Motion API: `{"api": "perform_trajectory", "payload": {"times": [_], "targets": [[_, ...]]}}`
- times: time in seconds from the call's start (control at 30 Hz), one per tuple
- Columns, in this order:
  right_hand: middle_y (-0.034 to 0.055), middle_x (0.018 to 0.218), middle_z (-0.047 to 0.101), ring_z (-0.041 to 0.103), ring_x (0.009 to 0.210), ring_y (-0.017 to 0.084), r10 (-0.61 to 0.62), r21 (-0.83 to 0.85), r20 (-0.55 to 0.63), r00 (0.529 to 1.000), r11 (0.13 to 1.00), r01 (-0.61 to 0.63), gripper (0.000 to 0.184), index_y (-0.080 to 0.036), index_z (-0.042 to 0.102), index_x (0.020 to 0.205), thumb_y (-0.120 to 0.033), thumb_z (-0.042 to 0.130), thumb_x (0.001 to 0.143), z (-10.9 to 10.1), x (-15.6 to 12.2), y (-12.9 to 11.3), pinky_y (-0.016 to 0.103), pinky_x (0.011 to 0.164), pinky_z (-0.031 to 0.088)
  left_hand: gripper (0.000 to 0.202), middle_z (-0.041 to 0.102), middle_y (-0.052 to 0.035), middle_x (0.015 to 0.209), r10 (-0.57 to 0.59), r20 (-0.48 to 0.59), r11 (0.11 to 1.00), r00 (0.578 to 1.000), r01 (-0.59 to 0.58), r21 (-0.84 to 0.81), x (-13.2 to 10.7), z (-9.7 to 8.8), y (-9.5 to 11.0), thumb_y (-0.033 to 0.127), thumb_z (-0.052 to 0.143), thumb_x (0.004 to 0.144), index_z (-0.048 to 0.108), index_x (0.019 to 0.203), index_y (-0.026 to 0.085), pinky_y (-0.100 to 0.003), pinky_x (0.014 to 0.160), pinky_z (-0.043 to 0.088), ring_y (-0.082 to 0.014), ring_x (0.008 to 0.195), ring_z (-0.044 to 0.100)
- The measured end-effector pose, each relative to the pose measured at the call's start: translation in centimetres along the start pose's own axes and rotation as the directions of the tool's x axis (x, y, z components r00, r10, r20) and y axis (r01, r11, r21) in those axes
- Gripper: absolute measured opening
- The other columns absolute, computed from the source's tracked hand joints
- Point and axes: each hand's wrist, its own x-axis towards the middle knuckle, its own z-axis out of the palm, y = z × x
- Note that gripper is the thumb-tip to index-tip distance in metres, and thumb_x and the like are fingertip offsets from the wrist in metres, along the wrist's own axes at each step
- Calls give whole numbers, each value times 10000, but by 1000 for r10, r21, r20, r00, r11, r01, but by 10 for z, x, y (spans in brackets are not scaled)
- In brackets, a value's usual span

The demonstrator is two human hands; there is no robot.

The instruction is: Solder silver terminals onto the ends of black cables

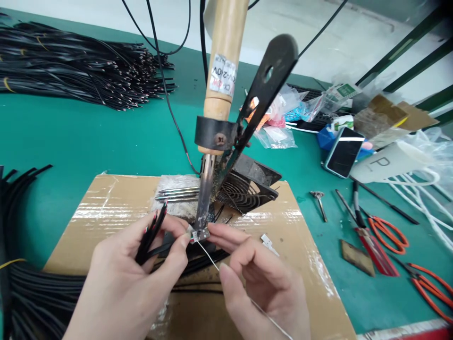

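A soldering iron (222, 80) with a wooden handle stands fixed in a black metal bracket (262, 89), tip down over a cardboard sheet (113, 208). My left hand (123, 278) is closed on a bunch of black wires (150, 236) and pinches one wire end with a small metal terminal (197, 235) right at the iron's tip. My right hand (262, 278) pinches a thin strand of solder wire (208, 257), its end meeting the same tip. A small black fan (247, 186) sits behind the iron.
Bundles of black wires lie at the far left (78, 66) and the near left (24, 283) on the green table (88, 137). To the right are orange-handled scissors (387, 233), a red tool (375, 252), a phone (344, 152) and plastic bags (279, 118).
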Motion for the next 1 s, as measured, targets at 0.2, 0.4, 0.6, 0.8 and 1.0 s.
{"api": "perform_trajectory", "payload": {"times": [0.2, 0.4, 0.6, 0.8, 1.0], "targets": [[51, 1231, 818, 781, 1131, 284, -26, 34, -48, 998, 999, 28, 203, -269, 608, 650, -187, 740, 781, 9, 1, -9, 410, 992, 591, 91, 767, 51, 607, 26, -27, 999, 999, -27, -46, 1, 1, 3, 258, 709, 752, 726, 663, 258, -128, 484, 595, -123, 479, 729], [52, 1255, 814, 787, 1151, 284, -45, 54, -46, 998, 997, 47, 195, -262, 628, 662, -164, 740, 788, 8, 0, -7, 394, 981, 617, 94, 767, 58, 605, 44, -32, 998, 999, -46, -40, 3, 1, 7, 251, 710, 744, 722, 651, 259, -104, 502, 587, -106, 485, 726], [45, 1304, 800, 792, 1166, 272, -115, 61, 19, 993, 992, 113, 203, -253, 657, 702, -93, 711, 813, 1, 3, 0, 389, 1021, 632, 88, 771, 50, 624, 21, -29, 998, 999, -23, -54, 1, -1, 6, 260, 717, 754, 716, 666, 257, -139, 510, 609, -126, 505, 739], [45, 1268, 812, 797, 1148, 254, -124, 69, -33, 992, 990, 126, 209, -254, 647, 695, -102, 709, 825, 4, 1, -1, 351, 985, 639, 104, 768, 55, 621, 23, -26, 998, 999, -24, -62, 1, 2, 7, 257, 704, 756, 715, 653, 260, -134, 515, 604, -116, 501, 728], [23, 1240, 817, 806, 1119, 231, -110, 81, -31, 993, 990, 112, 222, -252, 658, 666, -97, 729, 809, 8, 2, -7, 320, 986, 631, 86, 774, 62, 626, 23, -48, 998, 999, -26, -51, 2, 1, 8, 249, 716, 748, 732, 665, 267, -109, 516, 592, -105, 505, 729]]}}
